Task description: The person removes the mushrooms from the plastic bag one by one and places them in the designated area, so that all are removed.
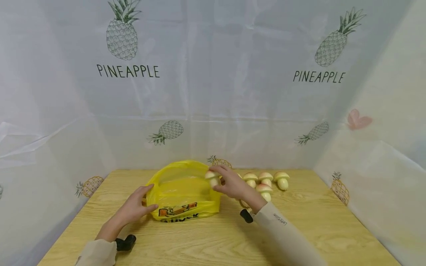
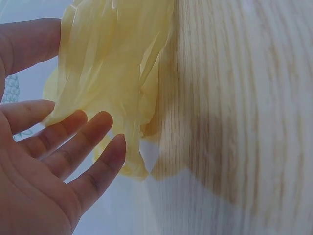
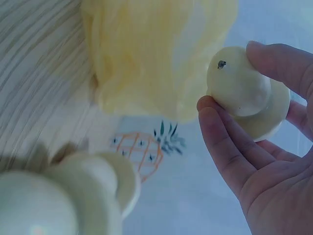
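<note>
A yellow plastic bag [image 1: 181, 195] with printing on its front lies on the table, its mouth held wide and facing up. At its left rim my left hand [image 1: 138, 203] touches the plastic with thumb and fingers spread; in the left wrist view the fingers are loosely extended against the bag [image 2: 112, 63]. My right hand [image 1: 231, 183] pinches a pale toy mushroom [image 1: 212, 178] by the bag's right rim. The right wrist view shows that mushroom [image 3: 237, 81] between thumb and fingertips, stem end toward the camera.
Several more toy mushrooms [image 1: 282, 180] stand in a cluster right of the bag, partly hidden by the right hand and forearm. The wooden table [image 1: 186, 244] is bounded by a pineapple-printed sheet [image 1: 216, 92] at the back and sides.
</note>
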### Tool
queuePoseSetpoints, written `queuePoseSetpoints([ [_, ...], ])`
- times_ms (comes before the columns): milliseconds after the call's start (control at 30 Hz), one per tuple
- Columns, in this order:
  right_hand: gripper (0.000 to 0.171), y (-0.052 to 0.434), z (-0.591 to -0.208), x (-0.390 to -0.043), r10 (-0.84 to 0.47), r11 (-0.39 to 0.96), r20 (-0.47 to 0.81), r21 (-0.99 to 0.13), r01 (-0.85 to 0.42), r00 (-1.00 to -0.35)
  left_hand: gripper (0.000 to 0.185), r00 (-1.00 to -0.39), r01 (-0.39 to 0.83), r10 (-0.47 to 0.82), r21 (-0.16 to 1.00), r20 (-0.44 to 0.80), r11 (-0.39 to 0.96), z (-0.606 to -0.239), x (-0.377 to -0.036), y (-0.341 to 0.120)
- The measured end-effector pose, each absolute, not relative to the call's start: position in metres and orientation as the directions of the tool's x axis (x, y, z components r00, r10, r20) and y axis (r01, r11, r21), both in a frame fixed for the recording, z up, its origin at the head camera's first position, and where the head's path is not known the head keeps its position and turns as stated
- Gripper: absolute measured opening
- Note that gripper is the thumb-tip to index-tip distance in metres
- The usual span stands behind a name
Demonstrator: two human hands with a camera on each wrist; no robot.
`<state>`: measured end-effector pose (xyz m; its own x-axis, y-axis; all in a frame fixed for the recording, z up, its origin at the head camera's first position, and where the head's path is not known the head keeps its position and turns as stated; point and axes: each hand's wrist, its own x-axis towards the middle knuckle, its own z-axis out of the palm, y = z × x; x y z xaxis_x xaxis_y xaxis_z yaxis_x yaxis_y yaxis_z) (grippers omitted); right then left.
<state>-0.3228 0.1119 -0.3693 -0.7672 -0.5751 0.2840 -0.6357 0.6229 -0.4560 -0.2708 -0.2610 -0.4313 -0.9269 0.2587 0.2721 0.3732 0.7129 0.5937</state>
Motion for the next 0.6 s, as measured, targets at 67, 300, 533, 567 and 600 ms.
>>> queuePoseSetpoints([
  [67, 0.063, 0.12, -0.369, -0.321, -0.561, 0.617, 0.298, -0.472, -0.63, -0.773, 0.078, -0.925, 0.375, 0.256, 0.584, 0.279, 0.72, -0.432, -0.271, -0.262],
  [300, 0.065, 0.147, -0.368, -0.311, -0.509, 0.609, 0.324, -0.52, -0.599, -0.798, 0.077, -0.92, 0.385, 0.253, 0.564, 0.299, 0.73, -0.435, -0.271, -0.264],
  [533, 0.064, 0.178, -0.369, -0.3, -0.47, 0.637, 0.371, -0.486, -0.599, -0.801, 0.077, -0.915, 0.396, 0.261, 0.567, 0.306, 0.722, -0.432, -0.272, -0.262],
  [567, 0.065, 0.182, -0.37, -0.299, -0.467, 0.644, 0.381, -0.471, -0.602, -0.798, 0.077, -0.914, 0.399, 0.265, 0.566, 0.306, 0.721, -0.432, -0.272, -0.262],
  [600, 0.065, 0.186, -0.37, -0.298, -0.464, 0.652, 0.39, -0.457, -0.605, -0.795, 0.077, -0.914, 0.4, 0.268, 0.566, 0.305, 0.721, -0.431, -0.272, -0.262],
])
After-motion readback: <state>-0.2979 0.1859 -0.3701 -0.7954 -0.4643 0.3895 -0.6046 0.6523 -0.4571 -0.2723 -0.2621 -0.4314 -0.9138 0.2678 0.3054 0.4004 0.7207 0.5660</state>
